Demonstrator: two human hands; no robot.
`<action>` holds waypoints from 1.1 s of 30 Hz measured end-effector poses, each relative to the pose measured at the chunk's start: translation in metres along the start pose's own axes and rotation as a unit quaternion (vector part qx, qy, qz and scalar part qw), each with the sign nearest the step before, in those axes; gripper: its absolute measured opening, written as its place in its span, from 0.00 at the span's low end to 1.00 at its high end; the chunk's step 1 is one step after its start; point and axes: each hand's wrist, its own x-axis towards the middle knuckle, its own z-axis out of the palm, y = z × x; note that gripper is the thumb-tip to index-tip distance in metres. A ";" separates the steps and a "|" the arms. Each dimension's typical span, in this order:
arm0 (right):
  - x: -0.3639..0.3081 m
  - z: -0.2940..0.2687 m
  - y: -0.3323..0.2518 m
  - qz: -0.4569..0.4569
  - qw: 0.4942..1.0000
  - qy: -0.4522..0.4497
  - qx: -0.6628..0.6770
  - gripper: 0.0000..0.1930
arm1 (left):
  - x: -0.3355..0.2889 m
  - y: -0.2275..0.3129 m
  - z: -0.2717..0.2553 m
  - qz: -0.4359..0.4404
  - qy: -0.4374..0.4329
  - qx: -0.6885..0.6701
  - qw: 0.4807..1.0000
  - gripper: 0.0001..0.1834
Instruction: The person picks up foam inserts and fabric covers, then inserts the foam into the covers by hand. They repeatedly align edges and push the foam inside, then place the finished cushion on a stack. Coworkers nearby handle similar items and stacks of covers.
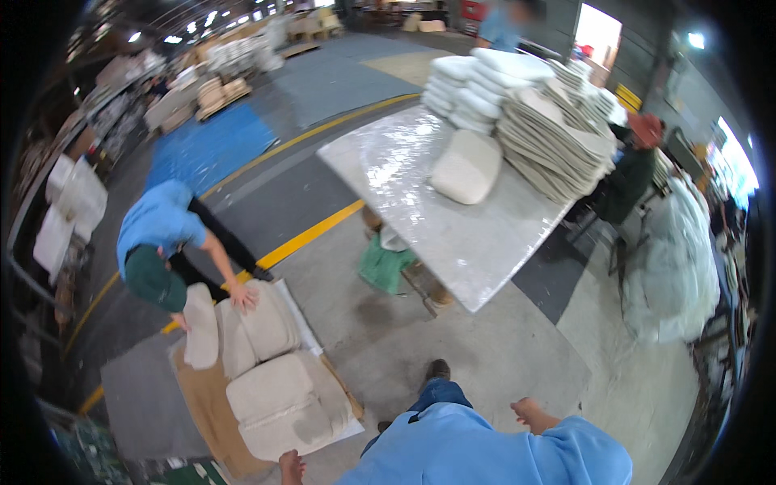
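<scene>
My left hand hangs low beside the near end of a pallet stack of beige cushion-like pads. It holds nothing, its fingers loosely bent. My right hand is out to the right over the concrete floor, also holding nothing, fingers loosely curled and partly apart. Neither hand touches anything. At the far side of the stack a co-worker in a blue shirt and dark green cap bends over. One of their hands lies on the pads; the other grips a single upright pad. Brown cardboard lies under the stack.
A plastic-covered table stands ahead, bearing a loose pad, beige stacks and white stacks. Green cloth hangs under it. A large clear plastic bag and a person in a red cap are right. Yellow lines cross the floor.
</scene>
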 end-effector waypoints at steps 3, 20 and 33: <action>0.008 0.014 0.003 -0.041 0.986 -0.091 0.131 0.28 | -0.018 0.072 0.089 0.113 -0.088 0.022 0.989 0.18; 0.196 -0.325 0.103 0.087 0.882 0.057 0.460 0.20 | -0.308 0.205 0.614 0.232 -0.482 0.177 0.826 0.24; 0.229 -0.310 -0.053 -0.030 0.923 -0.122 0.363 0.19 | -0.261 0.495 0.789 0.159 -0.353 -0.247 0.888 0.38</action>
